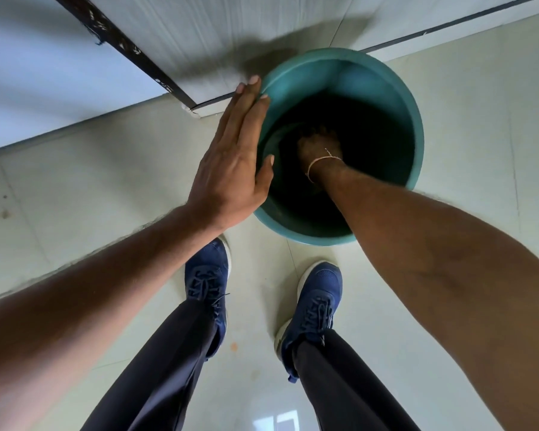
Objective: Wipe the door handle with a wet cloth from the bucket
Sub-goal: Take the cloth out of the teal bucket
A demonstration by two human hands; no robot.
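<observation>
teal bucket (414,119) on pale tiled floor (75,197) beside door frame (128,51)

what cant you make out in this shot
- Cloth: not visible in the head view; the bucket interior is too dark.
- Right hand: its fingers are lost in that darkness, so its grip is unclear.
- Door handle: outside the frame.
- Left hand: flat by the rim; contact uncertain.

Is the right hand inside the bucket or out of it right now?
Inside. The right hand is sunk deep in the green bucket, below the rim in the dark interior. Whether it holds a cloth, cannot tell.
</observation>
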